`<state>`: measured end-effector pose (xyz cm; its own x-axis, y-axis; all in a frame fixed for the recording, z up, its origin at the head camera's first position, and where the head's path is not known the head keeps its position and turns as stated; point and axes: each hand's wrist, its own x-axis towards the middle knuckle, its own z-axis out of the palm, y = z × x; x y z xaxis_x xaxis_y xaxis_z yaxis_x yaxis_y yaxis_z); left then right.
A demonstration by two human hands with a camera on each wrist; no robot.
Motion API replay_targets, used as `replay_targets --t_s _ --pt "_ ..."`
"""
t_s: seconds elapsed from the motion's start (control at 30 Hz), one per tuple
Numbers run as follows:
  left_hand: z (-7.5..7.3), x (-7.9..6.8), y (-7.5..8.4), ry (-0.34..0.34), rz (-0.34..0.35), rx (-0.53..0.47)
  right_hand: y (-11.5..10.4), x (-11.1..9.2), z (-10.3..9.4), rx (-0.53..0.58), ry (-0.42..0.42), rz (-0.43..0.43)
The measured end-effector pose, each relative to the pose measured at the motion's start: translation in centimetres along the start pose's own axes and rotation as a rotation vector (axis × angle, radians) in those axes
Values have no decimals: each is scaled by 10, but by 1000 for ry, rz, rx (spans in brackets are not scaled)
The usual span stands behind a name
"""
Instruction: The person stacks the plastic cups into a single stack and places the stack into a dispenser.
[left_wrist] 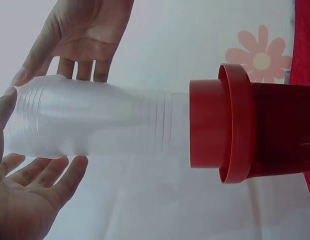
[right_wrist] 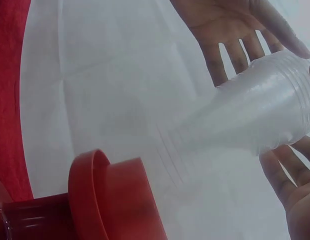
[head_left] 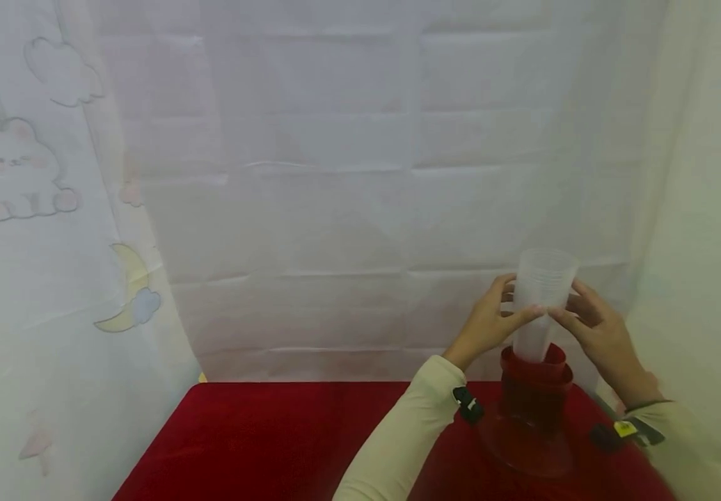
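Note:
A tall stack of nested clear plastic cups [head_left: 545,285] stands upright between both hands. My left hand [head_left: 492,320] grips its upper part from the left, and my right hand [head_left: 601,334] grips it from the right. The two thumbs nearly meet on the near side. Just below is a red plastic holder [head_left: 536,396] with a collar at its mouth and a wide base. In the left wrist view the stack's lower end lines up with the red collar [left_wrist: 210,123]; I cannot tell how far inside it reaches. The cups [right_wrist: 255,105] look tilted against the holder [right_wrist: 125,200] in the right wrist view.
A red cloth covers the table [head_left: 260,438], with the holder near its right side. Behind hangs a creased white sheet [head_left: 335,229]. Printed wall covering [head_left: 28,278] closes in the left, and a pale wall [head_left: 705,243] stands close on the right.

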<state>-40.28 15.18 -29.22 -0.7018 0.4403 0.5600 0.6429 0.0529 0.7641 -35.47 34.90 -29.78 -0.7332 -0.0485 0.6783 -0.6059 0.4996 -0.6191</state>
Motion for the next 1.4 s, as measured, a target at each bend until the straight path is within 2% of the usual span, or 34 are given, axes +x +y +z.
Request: replay_targets --t_s 0.37,0.6,0.97,1.17,1.4 --pt "1 8 -8 29 -34 -31 11 10 4 24 -13 -23" --pt "5 7 -18 14 -71 -27 27 7 9 50 -9 -38" --pt "15 5 -39 -8 -92 -2 47 -6 18 50 5 44" --pt "20 3 -48 -14 -105 -22 51 -14 21 47 -26 72" --pt "24 -1 -60 -42 -103 -1 69 -21 22 -25 -49 110"
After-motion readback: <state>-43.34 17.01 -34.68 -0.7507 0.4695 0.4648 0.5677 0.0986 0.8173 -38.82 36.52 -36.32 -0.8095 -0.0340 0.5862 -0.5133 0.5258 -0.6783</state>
